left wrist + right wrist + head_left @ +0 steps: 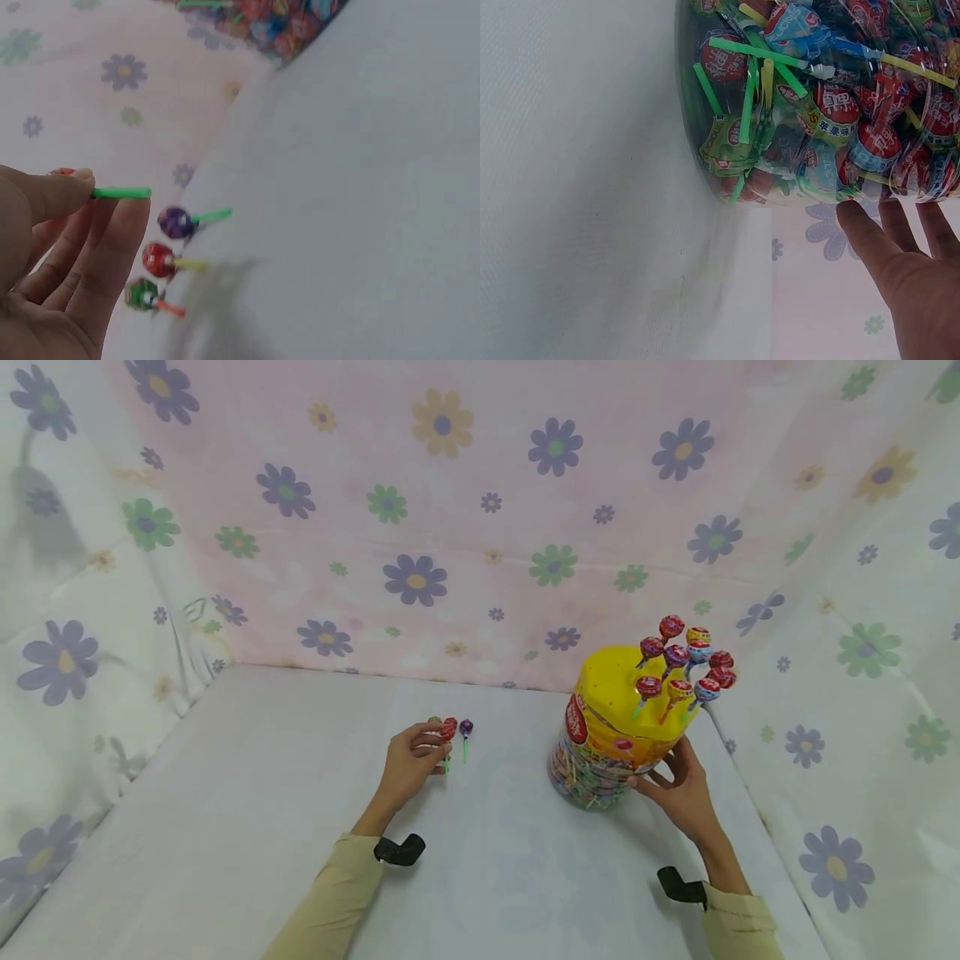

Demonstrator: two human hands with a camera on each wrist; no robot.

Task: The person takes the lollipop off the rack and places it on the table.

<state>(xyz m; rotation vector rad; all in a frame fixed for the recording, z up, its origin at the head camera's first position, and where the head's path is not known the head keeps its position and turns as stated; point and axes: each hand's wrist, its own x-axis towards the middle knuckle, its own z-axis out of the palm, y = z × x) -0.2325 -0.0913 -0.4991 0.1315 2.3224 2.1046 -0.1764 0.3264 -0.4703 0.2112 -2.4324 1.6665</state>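
Observation:
My left hand pinches the green stick of a red lollipop between thumb and fingers, just above the table. Close beside it lie three loose lollipops: a purple one, a red one and a green one. My right hand rests with straight fingers against the lower side of a clear lollipop jar. The jar is packed with wrapped lollipops. Its yellow lid has holes, and several lollipops stand in them on the right.
The white table is walled by flowered cloth at the back and on both sides. The jar stands near the right cloth wall. Open tabletop lies to the left and in front of my hands.

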